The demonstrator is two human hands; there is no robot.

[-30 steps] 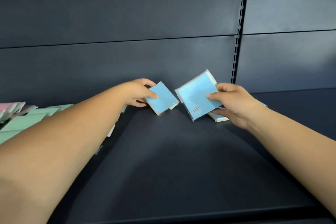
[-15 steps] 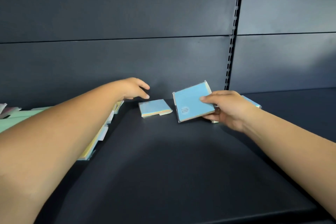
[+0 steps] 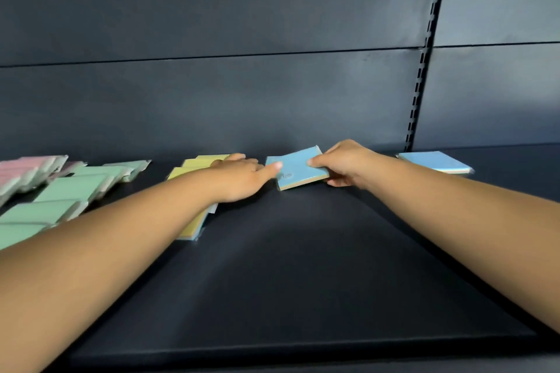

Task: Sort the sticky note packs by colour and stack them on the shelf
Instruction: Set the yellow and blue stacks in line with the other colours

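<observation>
The left hand (image 3: 242, 174) has reached right, its outstretched thumb now touching the blue pack (image 3: 298, 167). The right hand (image 3: 348, 165) is pinching that pack's other edge, probably squaring it up.

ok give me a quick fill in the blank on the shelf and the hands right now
1. The right hand grips a ___ pack by its right edge.
2. The left hand touches that pack's ___ edge with a fingertip.
3. The packs partly hidden under the left arm are ___.
4. At the far left, behind the green packs, lie ___ packs.

Missing words: blue; left; yellow; pink
</observation>
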